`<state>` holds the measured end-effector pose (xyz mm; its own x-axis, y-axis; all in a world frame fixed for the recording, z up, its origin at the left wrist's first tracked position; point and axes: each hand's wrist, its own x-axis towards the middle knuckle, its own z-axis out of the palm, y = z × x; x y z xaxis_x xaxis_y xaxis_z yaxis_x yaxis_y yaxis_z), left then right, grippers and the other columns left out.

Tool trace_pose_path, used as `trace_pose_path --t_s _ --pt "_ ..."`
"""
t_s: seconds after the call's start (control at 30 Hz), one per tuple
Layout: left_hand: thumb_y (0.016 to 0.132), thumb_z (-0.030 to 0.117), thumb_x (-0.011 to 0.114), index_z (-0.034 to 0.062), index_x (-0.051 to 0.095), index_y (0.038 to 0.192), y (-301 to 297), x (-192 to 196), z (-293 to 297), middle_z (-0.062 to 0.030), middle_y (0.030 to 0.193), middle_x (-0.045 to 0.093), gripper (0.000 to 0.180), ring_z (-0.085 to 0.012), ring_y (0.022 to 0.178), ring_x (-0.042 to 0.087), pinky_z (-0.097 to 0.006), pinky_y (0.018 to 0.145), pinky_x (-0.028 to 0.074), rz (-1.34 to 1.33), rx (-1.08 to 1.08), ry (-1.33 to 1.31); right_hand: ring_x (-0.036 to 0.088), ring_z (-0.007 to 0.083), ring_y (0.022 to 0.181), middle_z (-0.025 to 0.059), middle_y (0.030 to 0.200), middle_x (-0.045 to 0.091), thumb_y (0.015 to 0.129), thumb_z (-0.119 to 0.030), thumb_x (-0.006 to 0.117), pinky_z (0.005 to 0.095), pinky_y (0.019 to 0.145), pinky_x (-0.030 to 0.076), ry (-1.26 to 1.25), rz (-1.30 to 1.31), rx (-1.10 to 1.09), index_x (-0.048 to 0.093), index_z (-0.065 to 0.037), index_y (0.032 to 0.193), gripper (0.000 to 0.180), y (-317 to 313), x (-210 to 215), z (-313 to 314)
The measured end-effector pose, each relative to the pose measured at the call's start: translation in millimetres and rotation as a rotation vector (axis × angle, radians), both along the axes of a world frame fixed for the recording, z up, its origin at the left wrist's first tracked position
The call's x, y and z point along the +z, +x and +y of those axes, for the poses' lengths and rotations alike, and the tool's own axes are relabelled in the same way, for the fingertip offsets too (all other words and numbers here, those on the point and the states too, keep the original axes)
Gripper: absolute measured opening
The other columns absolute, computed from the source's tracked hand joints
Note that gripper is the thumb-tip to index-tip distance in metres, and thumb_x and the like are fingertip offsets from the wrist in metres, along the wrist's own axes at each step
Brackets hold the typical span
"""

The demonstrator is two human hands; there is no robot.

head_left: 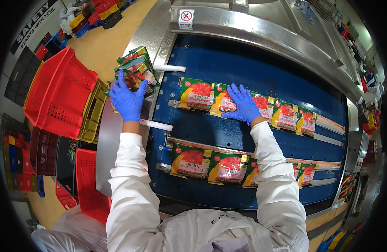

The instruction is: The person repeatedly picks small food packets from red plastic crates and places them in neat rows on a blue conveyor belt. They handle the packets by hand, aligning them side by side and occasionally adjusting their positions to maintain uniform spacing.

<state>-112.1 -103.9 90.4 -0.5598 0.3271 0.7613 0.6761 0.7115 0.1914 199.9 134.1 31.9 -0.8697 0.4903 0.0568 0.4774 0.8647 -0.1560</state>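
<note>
My left hand (128,101), in a blue glove, rests against a pile of green, red and yellow food pouches (138,69) on the steel ledge. Its thumb and fingers are apart, and some fingertips are hidden among the pouches. With fingers spread, my right hand (244,105) lies flat over the far row, touching a filled pouch (220,101). Several pouches lie side by side in that row, beginning with the leftmost pouch (196,94). A second row, including a pouch (229,169), lies nearer me, partly hidden by my right forearm.
Both rows lie along metal bars (328,124) on the blue machine bed (202,130). A steel lid (260,31) is raised at the back. Two white rods (172,68) jut from the left edge. Left of the ledge stand a red crate (54,96) and a yellow crate (94,111).
</note>
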Motion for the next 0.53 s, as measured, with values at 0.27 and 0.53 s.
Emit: trace_pose_path --t_s 0.27,0.53 --pt "0.073 0.063 0.067 0.0103 0.057 0.113 -41 -25 -13 -0.0109 0.098 0.06 0.067 -0.0324 0.089 0.059 -0.044 0.071 0.049 -0.075 -0.125 -0.151 0.016 0.0452 0.141 0.0114 0.152 0.031 0.074 -0.032 0.078 0.0508 0.113 0.027 -0.223 0.331 0.04 0.046 -0.019 0.138 0.073 63 48 -58" --pt "0.089 0.059 0.048 0.009 0.062 0.119 -104 -82 23 -0.0158 0.106 0.069 0.06 -0.0322 0.091 0.068 -0.046 0.081 0.051 -0.455 -0.295 -0.346 0.014 0.0438 0.142 0.0102 0.149 0.037 0.073 -0.029 0.079 0.0554 0.112 0.024 -0.322 0.355 -0.288 0.057 -0.021 0.13 0.062 261 33 -120"
